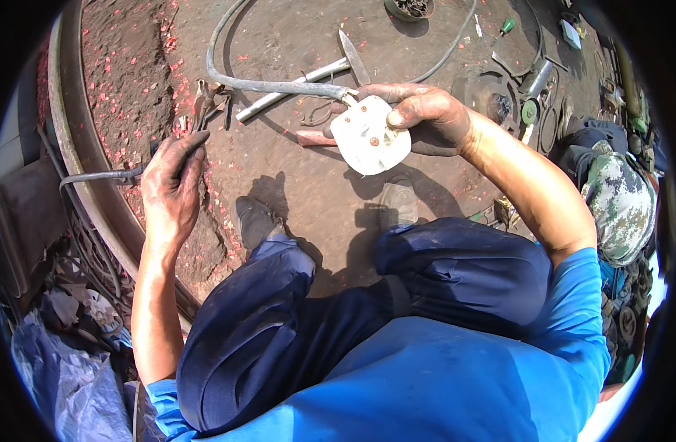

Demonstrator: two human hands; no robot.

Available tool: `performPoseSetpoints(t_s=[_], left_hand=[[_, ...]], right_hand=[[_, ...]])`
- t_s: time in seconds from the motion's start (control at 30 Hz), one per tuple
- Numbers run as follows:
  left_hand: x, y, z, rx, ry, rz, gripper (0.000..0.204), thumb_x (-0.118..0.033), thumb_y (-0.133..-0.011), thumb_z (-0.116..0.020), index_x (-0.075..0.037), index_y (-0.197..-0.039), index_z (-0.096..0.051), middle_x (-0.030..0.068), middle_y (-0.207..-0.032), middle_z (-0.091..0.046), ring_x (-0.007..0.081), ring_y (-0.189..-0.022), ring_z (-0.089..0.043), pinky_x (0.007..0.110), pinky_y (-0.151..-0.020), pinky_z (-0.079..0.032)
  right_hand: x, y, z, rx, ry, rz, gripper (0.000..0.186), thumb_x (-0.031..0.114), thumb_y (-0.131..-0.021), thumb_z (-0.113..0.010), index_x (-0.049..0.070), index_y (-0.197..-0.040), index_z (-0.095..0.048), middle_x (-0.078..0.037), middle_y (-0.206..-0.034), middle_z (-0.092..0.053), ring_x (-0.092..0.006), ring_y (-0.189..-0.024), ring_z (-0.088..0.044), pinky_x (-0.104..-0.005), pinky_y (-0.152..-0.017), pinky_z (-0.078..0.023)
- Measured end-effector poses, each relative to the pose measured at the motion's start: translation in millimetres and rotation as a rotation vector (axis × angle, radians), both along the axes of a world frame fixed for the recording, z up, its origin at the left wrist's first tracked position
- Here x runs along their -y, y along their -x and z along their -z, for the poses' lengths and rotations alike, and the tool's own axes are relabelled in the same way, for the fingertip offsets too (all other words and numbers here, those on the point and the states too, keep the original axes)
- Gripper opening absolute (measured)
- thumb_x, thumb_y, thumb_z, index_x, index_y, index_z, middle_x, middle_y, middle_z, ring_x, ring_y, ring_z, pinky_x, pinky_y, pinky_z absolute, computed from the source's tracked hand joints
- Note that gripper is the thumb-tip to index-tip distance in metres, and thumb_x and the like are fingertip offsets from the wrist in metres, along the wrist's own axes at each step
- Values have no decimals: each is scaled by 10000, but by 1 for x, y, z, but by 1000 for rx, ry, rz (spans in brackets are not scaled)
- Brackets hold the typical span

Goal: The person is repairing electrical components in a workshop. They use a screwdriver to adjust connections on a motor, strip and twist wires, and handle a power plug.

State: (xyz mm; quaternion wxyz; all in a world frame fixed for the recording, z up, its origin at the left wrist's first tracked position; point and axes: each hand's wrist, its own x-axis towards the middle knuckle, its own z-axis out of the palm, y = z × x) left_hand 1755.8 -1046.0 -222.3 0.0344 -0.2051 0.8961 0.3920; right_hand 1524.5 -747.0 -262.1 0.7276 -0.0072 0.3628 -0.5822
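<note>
My right hand [437, 121] grips a white electrical fitting [371, 151], a flat plastic piece with rounded corners and several copper-coloured screws. My thumb presses on its face. A thick grey cable [279, 86] runs to the fitting's upper left corner, where bare strands or a stripped end show. My left hand [172, 188] is held apart at the left, its fingers closed in a pinch. A dark cable-like strip [102, 176] reaches that hand from the left; whether the fingers hold it is hidden. Under the grey cable lies a hammer [294, 88] with a metal handle and pointed head.
A curved metal rim [76, 110] borders the ground at the left, with a blue plastic sheet [76, 383] below it. Tools, a green-handled screwdriver [507, 27] among them, lie at the far right. A camouflage cloth bundle [619, 206] sits beside my right arm.
</note>
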Motion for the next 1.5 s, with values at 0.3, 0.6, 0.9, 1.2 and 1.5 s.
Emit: performPoseSetpoints(t_s=[0.3,0.6,0.9,1.2,1.5], left_hand=[[-75,47,-12,-378,-110,166,331,-165,-873,-766,-6,-1149,-674,161,-1018,-632,320,-963,-634,405,-844,-521],[-92,47,-30,-80,-442,-58,419,-312,-783,-862,17,-913,-638,129,-791,-670,225,-706,-662,367,-641,-530],[-71,43,-35,25,-741,-3,348,-175,-838,-811,4,-1079,-635,64,-951,-666,133,-898,-635,293,-809,-521],[-61,25,-30,-88,-959,-40,347,-59,-880,-748,15,-1192,-615,79,-1050,-644,138,-979,-636,287,-878,-548],[-61,22,-24,-108,-976,-99,411,-13,-854,-717,12,-1245,-593,91,-1157,-642,159,-1068,-625,320,-961,-524]], right_hand=[[9,-25,-41,-34,46,-52,734,143,-806,-597,-73,-1483,-411,-188,-1350,-613,-268,-1220,-616,-406,-1075,-463],[23,-42,-58,-69,-2,-80,842,175,-779,-671,-53,-1524,-351,-210,-1467,-518,-305,-1337,-529,-431,-1145,-392],[31,-51,-69,-119,-11,-1,689,115,-838,-578,-62,-1483,-411,-156,-1317,-618,-244,-1182,-614,-383,-1039,-478],[36,-50,-66,-55,35,-14,703,123,-844,-583,-67,-1493,-390,-173,-1342,-614,-253,-1196,-619,-392,-1047,-476],[43,-55,-63,44,74,143,617,149,-900,-567,-62,-1461,-420,-184,-1343,-602,-276,-1213,-616,-417,-1074,-484]])
